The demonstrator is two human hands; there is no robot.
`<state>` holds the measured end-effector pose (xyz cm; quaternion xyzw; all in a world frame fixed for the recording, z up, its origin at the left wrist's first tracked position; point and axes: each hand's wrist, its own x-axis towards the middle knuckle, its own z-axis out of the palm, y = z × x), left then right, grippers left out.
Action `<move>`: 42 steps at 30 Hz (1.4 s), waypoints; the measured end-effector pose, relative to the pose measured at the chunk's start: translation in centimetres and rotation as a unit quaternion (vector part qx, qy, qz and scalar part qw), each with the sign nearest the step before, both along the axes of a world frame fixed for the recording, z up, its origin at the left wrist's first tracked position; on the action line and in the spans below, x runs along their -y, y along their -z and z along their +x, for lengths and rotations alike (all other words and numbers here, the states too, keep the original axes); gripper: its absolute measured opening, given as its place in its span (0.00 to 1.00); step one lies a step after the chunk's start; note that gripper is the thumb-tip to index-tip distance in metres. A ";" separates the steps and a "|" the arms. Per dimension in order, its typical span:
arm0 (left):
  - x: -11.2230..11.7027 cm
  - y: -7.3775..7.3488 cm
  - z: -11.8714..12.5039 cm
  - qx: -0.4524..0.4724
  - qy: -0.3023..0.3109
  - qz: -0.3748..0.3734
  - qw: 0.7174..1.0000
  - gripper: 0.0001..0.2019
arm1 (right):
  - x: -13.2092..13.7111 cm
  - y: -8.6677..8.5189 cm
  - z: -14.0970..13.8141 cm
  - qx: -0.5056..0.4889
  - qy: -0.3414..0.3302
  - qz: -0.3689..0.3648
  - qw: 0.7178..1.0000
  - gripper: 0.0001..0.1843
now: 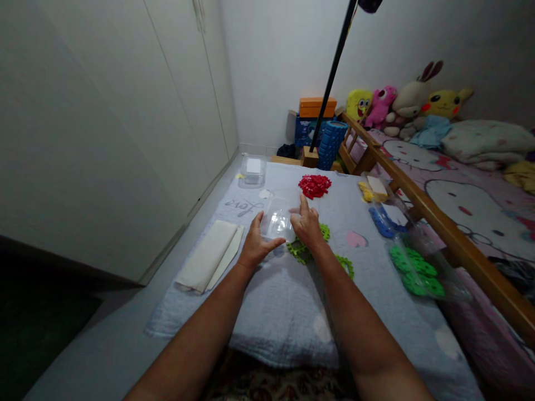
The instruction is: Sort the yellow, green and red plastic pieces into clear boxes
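Holding a clear plastic container [276, 218] between both hands, you have it mid-table, over the light-blue cloth [284, 328]. Can't tell if its base touches the cloth.

Left hand [256, 244]: clamped on the container's left side, fingers along that edge, thumb stretched out at the near edge. Right hand [308, 224]: at the container's right side, index finger extended away from you, the other fingers curled in. Can't tell if thumb and fingers clamp the wall or only rest against it; the contact is partly hidden.

Bright-green toothed pieces [298, 252] lie by your right wrist, partly covered by it. Another green toothed piece [346, 266] sits just right of your right forearm. Loose heap of red plastic pieces [315, 186] is past your right fingertip, on the far part of the cloth.

Left of your left hand: folded off-white cloth [209, 253], lying flat. Far left corner: second clear container [253, 177] with a white square in it.

Right edge, far to near: clear packs with yellow pieces [366, 192], blue pieces [382, 221] and green discs [416, 270]. All three are well apart from your hands, near the wooden bed rail [443, 225]. Beyond the far edge: black pole [334, 69] on a wooden block, blue foam roller [331, 146] beside it.
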<state>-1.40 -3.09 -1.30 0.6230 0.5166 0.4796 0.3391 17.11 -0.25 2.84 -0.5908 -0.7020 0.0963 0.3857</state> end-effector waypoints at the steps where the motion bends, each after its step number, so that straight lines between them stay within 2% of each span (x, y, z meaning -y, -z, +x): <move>1: 0.0 0.1 0.0 -0.004 0.000 0.013 1.000 0.50 | 0.1 0.0 -0.1 -0.001 -0.005 0.000 1.000 0.46; 4: 0.1 0.2 0.0 -0.019 0.004 0.042 0.999 0.46 | 0.3 -0.1 -0.4 -0.001 -0.008 0.005 1.000 0.47; 11: 0.2 0.2 0.0 -0.063 -0.001 0.083 0.995 0.48 | 0.4 0.0 -0.3 -0.040 -0.036 0.010 0.998 0.50; 17: 0.3 0.0 0.0 -0.088 -0.005 0.106 0.990 0.47 | 0.6 0.1 -0.1 -0.052 -0.030 0.012 0.998 0.49; 20: 0.4 -0.3 0.0 -0.081 -0.013 0.115 0.990 0.40 | 0.7 0.3 -0.1 -0.063 -0.005 0.014 0.998 0.45; 24: 0.5 -0.4 -0.1 -0.026 -0.037 0.116 0.992 0.25 | 1.1 0.6 0.6 -0.099 -0.003 -0.026 0.995 0.39; 27: 0.2 -0.2 -0.2 0.033 -0.066 0.092 0.993 0.22 | 1.5 0.7 1.3 -0.138 -0.030 -0.059 0.988 0.34; 30: -0.1 -0.1 -0.2 0.089 -0.080 0.055 0.991 0.21 | 1.7 1.0 1.7 -0.157 -0.052 -0.070 0.984 0.33; 35: -0.3 -0.4 0.0 0.186 -0.075 0.038 0.979 0.19 | 1.9 1.2 1.4 -0.156 -0.038 -0.081 0.984 0.34; 39: -0.4 -1.0 -0.1 0.281 -0.073 0.012 0.957 0.27 | 2.0 1.5 1.2 -0.140 -0.046 -0.077 0.986 0.33; 42: -0.5 -1.4 -0.4 0.338 -0.067 -0.010 0.939 0.30 | 2.0 1.6 1.2 -0.116 -0.057 -0.063 0.990 0.31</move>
